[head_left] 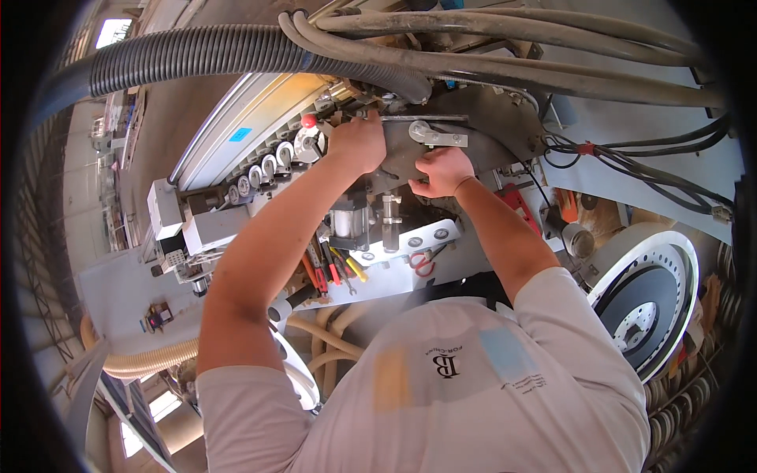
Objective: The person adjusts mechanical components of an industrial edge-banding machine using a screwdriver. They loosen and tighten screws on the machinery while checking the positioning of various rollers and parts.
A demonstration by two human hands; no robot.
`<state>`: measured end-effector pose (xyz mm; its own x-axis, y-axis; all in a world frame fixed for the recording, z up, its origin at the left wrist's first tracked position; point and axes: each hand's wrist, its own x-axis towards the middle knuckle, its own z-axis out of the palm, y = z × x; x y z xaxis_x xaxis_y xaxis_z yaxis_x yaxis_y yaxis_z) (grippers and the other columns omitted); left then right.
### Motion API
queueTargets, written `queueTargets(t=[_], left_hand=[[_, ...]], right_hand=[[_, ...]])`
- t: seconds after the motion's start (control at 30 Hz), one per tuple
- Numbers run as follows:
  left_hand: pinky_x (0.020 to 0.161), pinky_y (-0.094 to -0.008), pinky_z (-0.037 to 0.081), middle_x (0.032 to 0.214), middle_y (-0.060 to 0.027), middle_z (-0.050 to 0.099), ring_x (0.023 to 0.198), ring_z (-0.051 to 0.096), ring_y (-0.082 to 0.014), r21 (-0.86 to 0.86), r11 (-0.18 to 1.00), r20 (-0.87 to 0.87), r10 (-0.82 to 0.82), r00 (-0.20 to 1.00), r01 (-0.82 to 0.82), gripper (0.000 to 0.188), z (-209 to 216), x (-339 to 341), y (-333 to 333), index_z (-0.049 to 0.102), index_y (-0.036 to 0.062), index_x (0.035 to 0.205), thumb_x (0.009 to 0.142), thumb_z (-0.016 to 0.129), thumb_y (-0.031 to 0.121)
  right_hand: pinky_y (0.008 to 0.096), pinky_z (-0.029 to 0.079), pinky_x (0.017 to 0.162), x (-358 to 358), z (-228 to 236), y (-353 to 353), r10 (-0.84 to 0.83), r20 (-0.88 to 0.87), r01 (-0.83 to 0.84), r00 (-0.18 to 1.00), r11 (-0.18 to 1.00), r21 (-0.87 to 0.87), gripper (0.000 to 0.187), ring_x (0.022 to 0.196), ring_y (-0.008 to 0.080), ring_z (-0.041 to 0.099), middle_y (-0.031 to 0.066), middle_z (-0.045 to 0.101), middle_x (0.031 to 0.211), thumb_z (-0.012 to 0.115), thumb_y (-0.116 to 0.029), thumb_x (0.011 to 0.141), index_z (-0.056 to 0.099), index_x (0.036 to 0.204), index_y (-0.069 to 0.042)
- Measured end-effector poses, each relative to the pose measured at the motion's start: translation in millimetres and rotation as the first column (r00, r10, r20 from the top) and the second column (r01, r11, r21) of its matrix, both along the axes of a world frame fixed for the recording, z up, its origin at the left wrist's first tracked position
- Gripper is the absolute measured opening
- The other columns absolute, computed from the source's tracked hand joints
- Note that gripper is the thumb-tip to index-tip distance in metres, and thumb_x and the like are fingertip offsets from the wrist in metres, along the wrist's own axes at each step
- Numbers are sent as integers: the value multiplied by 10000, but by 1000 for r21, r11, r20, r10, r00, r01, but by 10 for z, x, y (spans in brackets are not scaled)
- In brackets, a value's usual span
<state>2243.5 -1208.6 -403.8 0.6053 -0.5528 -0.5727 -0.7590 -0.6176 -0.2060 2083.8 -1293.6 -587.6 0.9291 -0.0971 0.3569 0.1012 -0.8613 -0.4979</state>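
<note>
My left hand (357, 143) is closed at the near end of a thin metal bar (430, 118) on the machine. Its fingertips are turned away, so what they grip, if anything, is hidden. My right hand (446, 170) is curled, thumb and fingers bent inward, just below a silver bracket with a roller (438, 136). I cannot make out anything between its fingers. Both hands are over a dark grey metal plate (406, 154). A red ball knob (308, 121) sits left of my left hand, near a row of round silver rollers (269, 165).
Thick dusty hoses (505, 69) and a black ribbed hose (189, 59) cross above my hands. Below are a metal cylinder (347, 221), several hand tools (335, 268) and red-handled scissors (423, 263). At right are a large wheel (643, 307) and black cables (631, 162).
</note>
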Motion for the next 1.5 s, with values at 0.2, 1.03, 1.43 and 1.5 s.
queueTargets(t=[0.2,1.03,1.43,1.5], left_hand=[[937,-457,575,1183,-205,735,1100,722,-357,-55,990,68,-130,989,134,380,54,-47,-140,671,41,1261,912,548,129],[744,-448,587,997,-243,731,911,742,-370,202,975,-263,-33,964,88,363,168,209,-487,703,-21,1104,772,568,36],[911,-453,575,1286,-148,702,1166,689,-328,324,916,-29,-240,970,236,628,531,23,-281,592,196,1449,828,592,103],[827,-450,604,1138,-132,760,1034,742,-325,141,932,93,-348,933,333,436,480,266,76,670,135,1312,883,589,118]], right_hand=[[452,517,586,24,94,10,-5,-43,3,999,999,-41,393,638,293,668,45,624,623,695,-494,812,648,668,-131],[462,503,569,33,15,-16,20,63,-23,998,999,43,412,589,311,648,59,624,610,701,-492,803,629,630,-125],[457,490,548,-4,-20,-6,16,102,-23,995,998,67,410,577,314,633,53,596,596,710,-478,799,600,617,-127],[457,489,545,1,53,4,30,97,-36,995,998,58,410,578,313,634,51,600,603,707,-478,802,601,616,-128]])
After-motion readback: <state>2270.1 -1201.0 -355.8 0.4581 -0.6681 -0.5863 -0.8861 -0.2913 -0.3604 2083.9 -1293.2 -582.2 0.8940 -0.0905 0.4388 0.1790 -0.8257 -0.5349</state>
